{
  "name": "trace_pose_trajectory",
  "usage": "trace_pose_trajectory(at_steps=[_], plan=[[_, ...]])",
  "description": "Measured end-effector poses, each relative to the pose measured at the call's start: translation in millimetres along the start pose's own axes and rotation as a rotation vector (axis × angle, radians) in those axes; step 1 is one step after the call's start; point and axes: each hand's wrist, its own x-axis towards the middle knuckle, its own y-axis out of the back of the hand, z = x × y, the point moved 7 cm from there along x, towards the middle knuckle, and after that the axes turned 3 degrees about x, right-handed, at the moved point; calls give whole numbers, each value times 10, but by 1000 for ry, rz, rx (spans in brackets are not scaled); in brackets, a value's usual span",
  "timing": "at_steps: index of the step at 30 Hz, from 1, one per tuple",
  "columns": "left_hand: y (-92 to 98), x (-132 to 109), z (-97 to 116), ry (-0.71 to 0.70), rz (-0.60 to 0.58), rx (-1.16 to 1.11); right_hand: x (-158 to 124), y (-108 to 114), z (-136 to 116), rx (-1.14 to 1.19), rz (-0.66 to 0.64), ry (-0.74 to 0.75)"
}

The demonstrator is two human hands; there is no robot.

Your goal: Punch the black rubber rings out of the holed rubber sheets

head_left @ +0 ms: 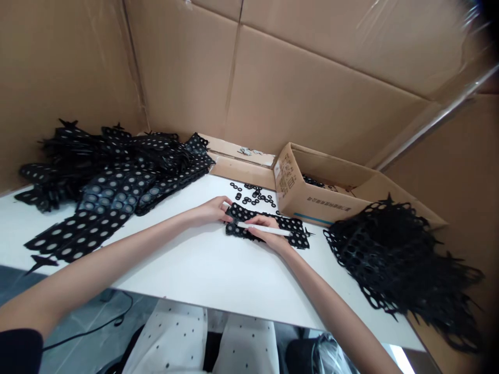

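The person's left hand (210, 210) lay partly open, its fingers curved over the left end of a black holed sheet (290, 225) and pressing it against the white table (202, 272). The right hand (268, 235) was closed around a white pen (265, 229), which lay across the sheet with its tip near the left end. The sheet lay flat on the table, between the two hands and just in front of a scatter of small black rings (253, 197).

To the left, a large heap of similar black sheets (113, 179) with grey round centres spread across the table. To the right, a tangled pile of black holed strips (393, 259) rested on a cardboard flap (429, 332) beyond the table's edge. A cardboard box (307, 200) stood open at the far side of the table, with some black pieces (312, 181) inside. A few grey scraps (249, 151) lay on a cardboard ledge behind the rings, and cardboard walls (312, 88) rose around the far side. Below the table were the person's white dotted trousers (171, 337).
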Motion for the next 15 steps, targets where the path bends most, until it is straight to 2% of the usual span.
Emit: trace_pose_trajectory(at_steps=[9,13,15], plan=[[38,-52,111,-29,210,153,11,-51,16,1,30,0],[37,-79,208,-100,257,230,28,-81,2,-8,30,26],[67,-71,199,-76,265,246,31,-74,-10,-18,27,36]])
